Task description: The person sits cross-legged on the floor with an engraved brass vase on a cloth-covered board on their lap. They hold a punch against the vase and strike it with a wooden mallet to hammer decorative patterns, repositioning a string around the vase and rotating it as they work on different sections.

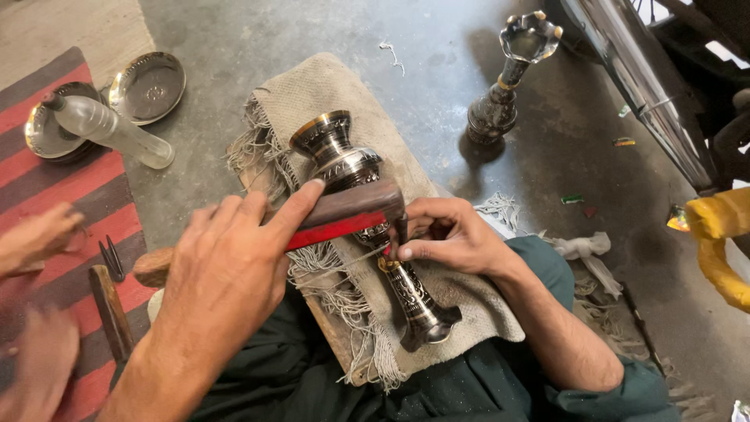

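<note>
Gripping a wooden mallet (344, 212), left hand (226, 273) over engraved metal vase (367, 227).

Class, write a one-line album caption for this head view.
Left hand swings a red-edged mallet while right hand steadies a chisel on an engraved metal vase.

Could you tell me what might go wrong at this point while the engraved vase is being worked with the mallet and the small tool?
1. The right hand pinches the small tool right under the mallet; a stray blow could hit those fingers.
2. The vase lies on its side on the burlap cloth, held only by hand; being round, it might roll and spoil the pattern.
3. Another person's hand is close on the left, perhaps within the swing of the left hand.
</note>
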